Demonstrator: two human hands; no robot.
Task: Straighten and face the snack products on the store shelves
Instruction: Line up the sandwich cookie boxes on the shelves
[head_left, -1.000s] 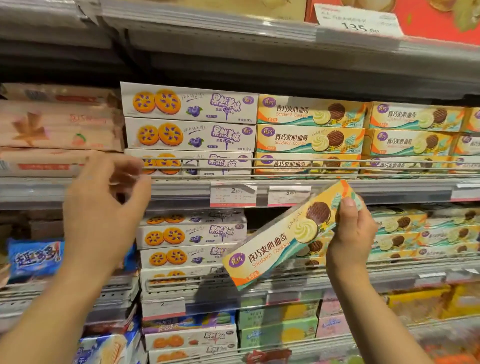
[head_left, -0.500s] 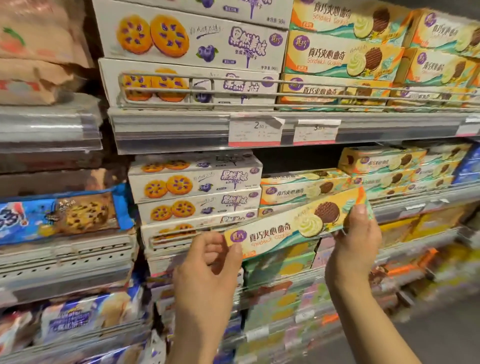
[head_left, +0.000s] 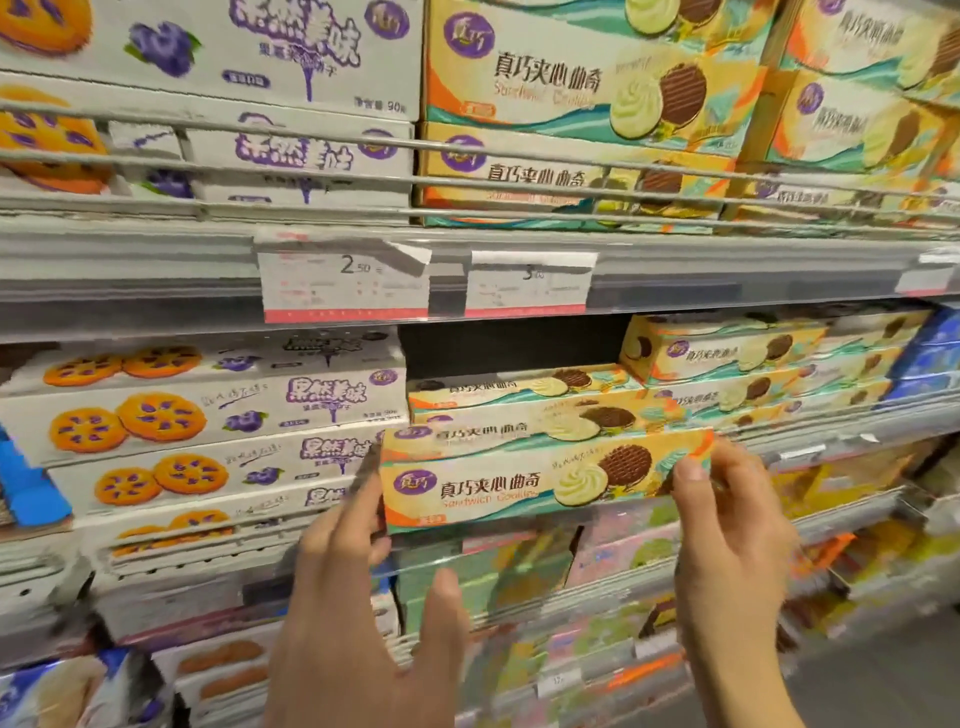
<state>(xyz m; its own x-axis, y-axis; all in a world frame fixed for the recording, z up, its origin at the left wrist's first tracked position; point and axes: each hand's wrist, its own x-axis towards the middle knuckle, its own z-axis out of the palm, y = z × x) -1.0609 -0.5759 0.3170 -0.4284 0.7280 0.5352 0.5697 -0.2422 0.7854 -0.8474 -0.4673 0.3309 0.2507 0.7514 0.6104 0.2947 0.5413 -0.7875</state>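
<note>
A yellow and teal sandwich cookie box (head_left: 519, 483) hangs level, front face toward me, just in front of the middle shelf. My right hand (head_left: 727, 545) pinches its right end, thumb on the front and fingers behind. My left hand (head_left: 363, 623) touches the left end with nearly straight fingers, its thumb spread away below. Right behind the box lies a stack of the same cookie boxes (head_left: 519, 395), with dark free space above it. To the right, more of these boxes (head_left: 727, 348) sit at a slight angle.
White blueberry cookie boxes (head_left: 208, 410) are stacked to the left on the same shelf. The upper shelf edge (head_left: 156, 270) carries price tags (head_left: 343, 280), and a wire rail (head_left: 311, 171) guards its boxes. Pastel packs (head_left: 519, 571) fill the shelf below.
The box went from tilted to level and moved up close to the stack. My left hand came from the upper left to the box's left end. The view moved nearer the shelf.
</note>
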